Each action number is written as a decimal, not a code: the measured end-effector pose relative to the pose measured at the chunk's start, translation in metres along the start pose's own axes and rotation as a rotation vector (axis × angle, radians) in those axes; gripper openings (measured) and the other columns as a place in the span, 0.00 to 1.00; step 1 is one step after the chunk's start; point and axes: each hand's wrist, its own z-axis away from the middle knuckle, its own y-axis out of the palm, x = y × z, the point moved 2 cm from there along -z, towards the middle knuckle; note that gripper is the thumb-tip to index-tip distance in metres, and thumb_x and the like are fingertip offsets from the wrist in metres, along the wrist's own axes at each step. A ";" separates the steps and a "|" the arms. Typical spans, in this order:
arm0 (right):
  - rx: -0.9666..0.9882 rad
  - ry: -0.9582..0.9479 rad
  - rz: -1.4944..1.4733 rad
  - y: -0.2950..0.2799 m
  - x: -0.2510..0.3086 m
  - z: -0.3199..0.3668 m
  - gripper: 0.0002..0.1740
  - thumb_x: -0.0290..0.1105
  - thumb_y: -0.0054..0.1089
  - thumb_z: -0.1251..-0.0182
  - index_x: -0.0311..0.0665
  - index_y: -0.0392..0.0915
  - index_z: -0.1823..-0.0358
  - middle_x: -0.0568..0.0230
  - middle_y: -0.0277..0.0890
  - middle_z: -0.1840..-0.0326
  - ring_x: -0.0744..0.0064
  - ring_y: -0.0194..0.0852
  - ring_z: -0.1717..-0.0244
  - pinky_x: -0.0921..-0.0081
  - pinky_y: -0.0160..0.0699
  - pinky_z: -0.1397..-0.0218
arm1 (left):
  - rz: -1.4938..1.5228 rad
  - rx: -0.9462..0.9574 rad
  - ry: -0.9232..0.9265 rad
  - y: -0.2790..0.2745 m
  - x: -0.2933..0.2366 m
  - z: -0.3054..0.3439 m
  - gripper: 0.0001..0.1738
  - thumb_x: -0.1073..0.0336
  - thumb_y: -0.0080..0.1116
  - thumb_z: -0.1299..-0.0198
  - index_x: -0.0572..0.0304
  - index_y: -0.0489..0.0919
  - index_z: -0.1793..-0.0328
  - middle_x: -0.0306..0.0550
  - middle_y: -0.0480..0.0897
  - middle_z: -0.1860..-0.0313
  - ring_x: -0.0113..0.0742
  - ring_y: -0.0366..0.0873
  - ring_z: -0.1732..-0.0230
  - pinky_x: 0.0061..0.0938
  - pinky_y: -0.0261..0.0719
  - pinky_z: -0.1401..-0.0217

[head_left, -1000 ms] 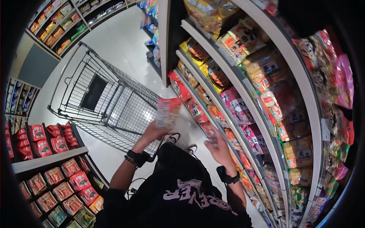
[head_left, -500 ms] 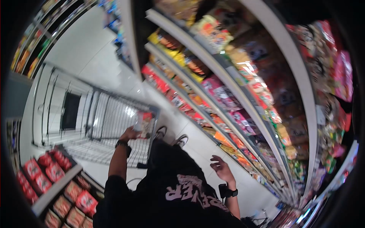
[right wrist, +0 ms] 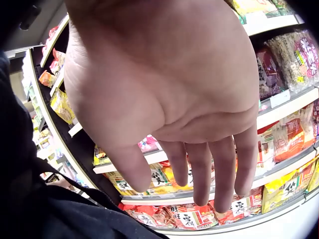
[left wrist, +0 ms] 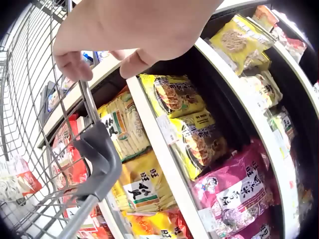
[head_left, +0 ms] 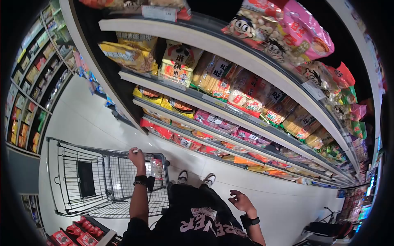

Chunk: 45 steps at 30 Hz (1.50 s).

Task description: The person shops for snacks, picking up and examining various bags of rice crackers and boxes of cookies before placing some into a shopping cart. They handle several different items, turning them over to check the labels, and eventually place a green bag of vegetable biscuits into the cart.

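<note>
left grip (head_left: 137, 157) by 1 cart (head_left: 86, 179) holding 1 pack (head_left: 157, 169); right grip (head_left: 242, 202) apart

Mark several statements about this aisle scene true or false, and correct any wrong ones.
1. The left hand grips the rim of the dark-grey, metal-wire shopping cart. True.
2. The red-and-white plastic packet lies on the floor. False: the packet lies inside the cart.
3. The right hand holds a snack bag. False: it holds nothing.
4. Both wrists wear black bands. True.
5. The black, short-sleeved fabric shirt is plain. False: the shirt bears pale lettering.
</note>
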 end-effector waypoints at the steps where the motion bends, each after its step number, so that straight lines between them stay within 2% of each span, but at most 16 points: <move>1: 0.014 -0.015 -0.001 0.003 -0.003 -0.001 0.27 0.38 0.64 0.36 0.39 0.74 0.37 0.54 0.82 0.44 0.59 0.85 0.51 0.67 0.82 0.45 | -0.089 -0.062 0.066 0.003 -0.004 0.005 0.18 0.72 0.59 0.49 0.58 0.76 0.49 0.55 0.71 0.52 0.48 0.70 0.53 0.34 0.68 0.44; 3: -0.004 -0.045 -0.015 0.005 -0.008 -0.004 0.27 0.39 0.64 0.36 0.38 0.74 0.37 0.54 0.82 0.44 0.58 0.85 0.51 0.66 0.82 0.46 | 0.128 0.170 -0.055 0.018 0.041 -0.016 0.21 0.73 0.60 0.51 0.59 0.76 0.47 0.61 0.70 0.44 0.50 0.69 0.45 0.37 0.66 0.37; 5: -0.046 -0.081 -0.029 0.007 -0.015 -0.003 0.27 0.39 0.64 0.36 0.38 0.75 0.37 0.53 0.82 0.44 0.58 0.85 0.50 0.66 0.82 0.46 | 0.230 0.232 -0.115 0.026 0.029 -0.005 0.25 0.74 0.61 0.53 0.61 0.75 0.44 0.65 0.67 0.36 0.54 0.65 0.34 0.40 0.60 0.29; 7: -0.069 -0.100 -0.054 0.007 -0.021 -0.006 0.27 0.39 0.64 0.36 0.38 0.74 0.37 0.53 0.81 0.44 0.57 0.84 0.50 0.66 0.81 0.45 | -0.196 -0.055 0.326 0.023 -0.047 0.045 0.27 0.75 0.61 0.54 0.62 0.75 0.43 0.63 0.68 0.36 0.54 0.60 0.28 0.43 0.55 0.24; 8: -0.074 -0.101 -0.062 0.008 -0.024 -0.007 0.27 0.39 0.64 0.36 0.38 0.74 0.37 0.53 0.81 0.43 0.57 0.84 0.50 0.65 0.81 0.45 | -0.073 0.049 0.395 0.030 -0.071 0.053 0.28 0.76 0.61 0.54 0.62 0.75 0.42 0.61 0.66 0.33 0.55 0.58 0.26 0.45 0.53 0.22; 11: -0.083 -0.103 -0.074 0.009 -0.027 -0.005 0.27 0.40 0.63 0.36 0.38 0.74 0.37 0.54 0.81 0.43 0.56 0.84 0.49 0.65 0.80 0.44 | 0.434 0.424 0.545 0.074 -0.151 0.062 0.28 0.85 0.54 0.52 0.63 0.73 0.41 0.50 0.72 0.38 0.41 0.69 0.32 0.32 0.68 0.31; 14: -0.101 -0.122 -0.077 0.009 -0.033 -0.005 0.27 0.40 0.63 0.36 0.39 0.74 0.37 0.54 0.81 0.43 0.57 0.84 0.49 0.65 0.80 0.44 | 0.267 0.524 1.014 0.094 -0.275 0.097 0.26 0.83 0.53 0.50 0.62 0.73 0.41 0.48 0.74 0.40 0.45 0.72 0.37 0.33 0.73 0.38; 19: -0.145 -0.054 -0.159 0.009 -0.044 0.005 0.27 0.40 0.63 0.37 0.42 0.74 0.36 0.55 0.81 0.43 0.58 0.84 0.49 0.66 0.80 0.44 | 0.279 0.568 1.086 0.150 -0.391 0.113 0.23 0.75 0.60 0.48 0.64 0.73 0.43 0.51 0.74 0.41 0.44 0.74 0.43 0.32 0.74 0.44; 21: -0.172 -0.048 -0.197 0.011 -0.055 0.010 0.28 0.40 0.64 0.37 0.41 0.74 0.36 0.55 0.82 0.43 0.57 0.84 0.49 0.66 0.80 0.44 | 0.104 0.636 0.729 0.190 -0.393 0.086 0.21 0.69 0.64 0.47 0.70 0.76 0.47 0.56 0.78 0.46 0.42 0.77 0.49 0.32 0.75 0.49; 23: -0.213 -0.004 -0.278 0.012 -0.063 0.018 0.28 0.42 0.63 0.38 0.41 0.75 0.36 0.52 0.81 0.44 0.51 0.82 0.47 0.63 0.79 0.42 | 0.080 0.673 0.842 0.158 -0.433 0.123 0.21 0.59 0.70 0.51 0.77 0.82 0.64 0.57 0.85 0.71 0.43 0.83 0.68 0.39 0.77 0.59; 27: -0.216 0.068 -0.345 0.022 -0.081 0.027 0.28 0.41 0.63 0.38 0.39 0.75 0.37 0.52 0.81 0.44 0.52 0.82 0.48 0.64 0.79 0.43 | 0.118 0.664 0.935 0.195 -0.423 0.087 0.24 0.58 0.69 0.52 0.79 0.82 0.63 0.64 0.85 0.72 0.48 0.86 0.67 0.39 0.78 0.59; 30: -0.203 0.083 -0.340 0.023 -0.087 0.031 0.29 0.40 0.63 0.39 0.39 0.75 0.37 0.52 0.81 0.44 0.53 0.83 0.49 0.64 0.80 0.43 | -0.190 0.625 0.774 0.189 -0.430 0.095 0.22 0.59 0.69 0.51 0.78 0.82 0.62 0.61 0.86 0.71 0.44 0.85 0.67 0.38 0.78 0.59; 33: -0.228 0.058 -0.303 0.023 -0.093 0.029 0.28 0.38 0.64 0.39 0.39 0.75 0.36 0.52 0.82 0.45 0.57 0.84 0.52 0.65 0.81 0.46 | 0.199 0.622 0.889 0.185 -0.432 0.108 0.20 0.62 0.70 0.50 0.79 0.83 0.63 0.55 0.86 0.73 0.40 0.84 0.68 0.37 0.78 0.60; 39: -0.250 0.067 -0.308 0.012 -0.090 0.028 0.28 0.38 0.64 0.38 0.37 0.75 0.36 0.52 0.82 0.45 0.57 0.84 0.52 0.66 0.81 0.47 | -0.094 0.828 0.615 0.161 -0.442 0.100 0.19 0.62 0.73 0.49 0.74 0.81 0.77 0.47 0.84 0.74 0.26 0.78 0.73 0.29 0.72 0.71; 42: -0.250 0.056 -0.301 0.012 -0.089 0.027 0.28 0.38 0.64 0.38 0.38 0.75 0.37 0.52 0.82 0.45 0.57 0.84 0.53 0.66 0.82 0.47 | -0.111 0.868 0.694 0.154 -0.441 0.095 0.20 0.59 0.74 0.49 0.67 0.78 0.79 0.42 0.81 0.76 0.23 0.75 0.75 0.28 0.68 0.76; 45: -0.246 0.039 -0.292 0.016 -0.090 0.022 0.28 0.38 0.64 0.38 0.38 0.75 0.37 0.52 0.82 0.45 0.57 0.85 0.54 0.66 0.81 0.48 | -0.022 0.883 0.831 0.139 -0.439 0.105 0.20 0.59 0.76 0.49 0.69 0.78 0.68 0.43 0.82 0.68 0.26 0.77 0.68 0.27 0.74 0.67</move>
